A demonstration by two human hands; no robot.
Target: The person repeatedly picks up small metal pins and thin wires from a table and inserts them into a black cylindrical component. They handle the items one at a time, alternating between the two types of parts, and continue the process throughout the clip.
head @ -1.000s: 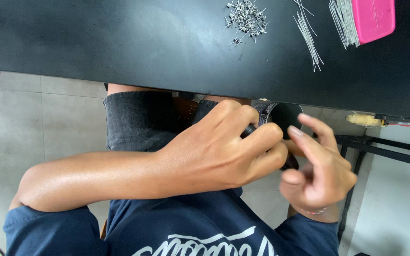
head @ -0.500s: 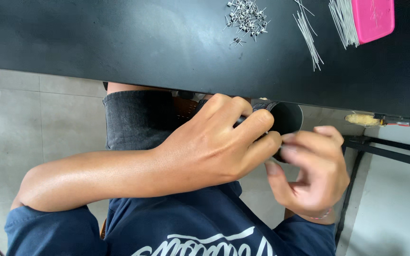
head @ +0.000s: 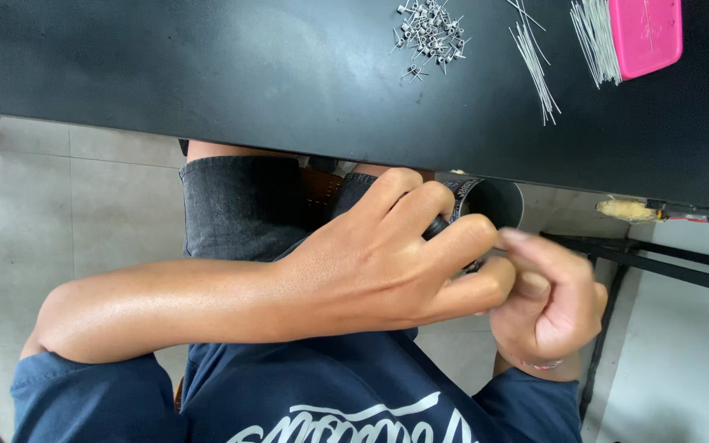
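Looking down from the head camera, the single view, itemised from the lap outward.

Item: left hand (head: 379, 267), forearm crossing the body from the left, fingers curled and closed over a small round black object (head: 494, 203). Only its dark rounded rim and a pale-marked band show past the knuckles. It sits just below the near edge of the table, above the lap. Whether it is hollow, or holds anything, cannot be told.

Item: right hand (head: 547, 299), blurred, fingers bunched together with the tips pressed against the left hand's fingers at the black object's lower side. Whether it pinches anything of its own cannot be told.

Item: wide matte black table top (head: 207, 66), filling the upper part of the view.

Item: loose heap of small silver coiled wire pieces (head: 430, 33), lying on the table, in no container.

Item: thin straight silver wires (head: 535, 57), fanned out just right of the heap.

Item: flat pink rectangular plastic case (head: 646, 34), at the far right of the table, its lid side up, contents hidden. A second bundle of straight wires (head: 594, 37) lies touching its left edge.

Item: dark grey shorts (head: 240, 205) and navy blue printed shirt (head: 330, 394), worn by the person.

Item: pale grey tiled floor (head: 67, 197), beneath.
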